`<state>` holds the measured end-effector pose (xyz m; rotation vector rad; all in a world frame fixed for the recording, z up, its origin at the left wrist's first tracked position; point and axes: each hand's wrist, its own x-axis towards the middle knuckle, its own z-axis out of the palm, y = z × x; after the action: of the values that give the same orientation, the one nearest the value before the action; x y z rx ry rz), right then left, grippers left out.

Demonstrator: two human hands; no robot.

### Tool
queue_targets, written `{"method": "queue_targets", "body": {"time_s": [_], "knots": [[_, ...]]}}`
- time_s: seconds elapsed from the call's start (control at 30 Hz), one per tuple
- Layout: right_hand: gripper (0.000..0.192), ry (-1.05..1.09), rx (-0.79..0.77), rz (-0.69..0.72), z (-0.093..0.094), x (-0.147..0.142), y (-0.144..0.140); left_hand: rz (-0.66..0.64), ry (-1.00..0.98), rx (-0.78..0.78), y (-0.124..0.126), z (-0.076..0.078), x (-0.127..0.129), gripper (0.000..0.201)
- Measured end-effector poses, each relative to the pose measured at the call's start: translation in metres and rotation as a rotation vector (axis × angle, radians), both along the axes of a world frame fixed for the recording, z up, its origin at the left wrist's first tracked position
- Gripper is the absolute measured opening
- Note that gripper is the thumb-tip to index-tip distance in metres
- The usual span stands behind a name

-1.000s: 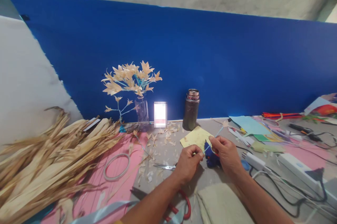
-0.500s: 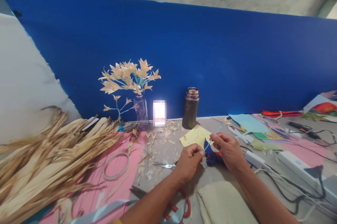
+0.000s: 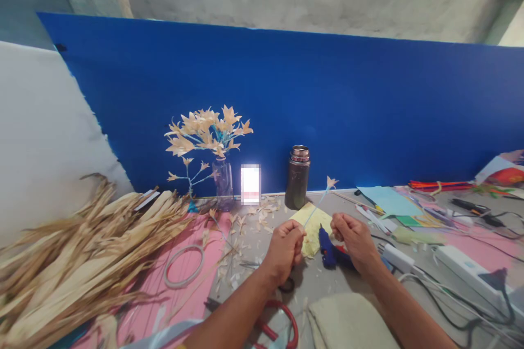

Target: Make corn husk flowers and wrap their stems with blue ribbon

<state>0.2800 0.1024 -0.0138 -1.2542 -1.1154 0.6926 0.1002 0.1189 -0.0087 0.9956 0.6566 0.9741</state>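
My left hand [image 3: 285,248] is closed in a pinch on the lower end of a thin craft flower stem [image 3: 316,205]. The stem is wrapped in light blue and tilts up to the right, with a small pale flower head at its tip. To its right my right hand [image 3: 354,240] is held up apart from the stem, thumb and fingers pressed together; anything between them is hidden. A blue glue gun [image 3: 326,248] lies between the hands, beside a yellow sheet of paper [image 3: 303,215]. Partly behind my left forearm are small scissors [image 3: 249,265] and red-handled shears [image 3: 292,319].
Dry corn husks [image 3: 94,261] heap at the left beside pink paper [image 3: 196,234] and a wire ring [image 3: 166,275]. Behind stand a glass vase [image 3: 223,182] of pale flowers and a dark flask [image 3: 297,179]. A power strip [image 3: 466,270] with cables lies right; a folded cloth [image 3: 352,319] is in front.
My hands have moved apart. My right hand has come off the blue stem, and the flower head now shows above, with the stem in my left hand. The view has tilted up slightly.
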Motion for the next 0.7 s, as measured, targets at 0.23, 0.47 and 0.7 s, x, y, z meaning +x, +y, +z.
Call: {"method": "queue_targets", "body": {"time_s": [0.23, 0.47, 0.7], "knots": [[0.055, -0.096, -0.013, 0.077, 0.010, -0.004, -0.007, -0.036, -0.045, -0.028, -0.005, 0.038, -0.038, 0.037], [0.036, -0.465, -0.008, 0.292, 0.014, -0.019, -0.021, -0.087, -0.095, -0.190, -0.047, 0.028, -0.115, 0.044], [0.047, -0.686, 0.123, 0.112, 0.000, -0.023, -0.017, -0.050, -0.203, -0.191, -0.054, -0.002, -0.135, 0.045]]}}
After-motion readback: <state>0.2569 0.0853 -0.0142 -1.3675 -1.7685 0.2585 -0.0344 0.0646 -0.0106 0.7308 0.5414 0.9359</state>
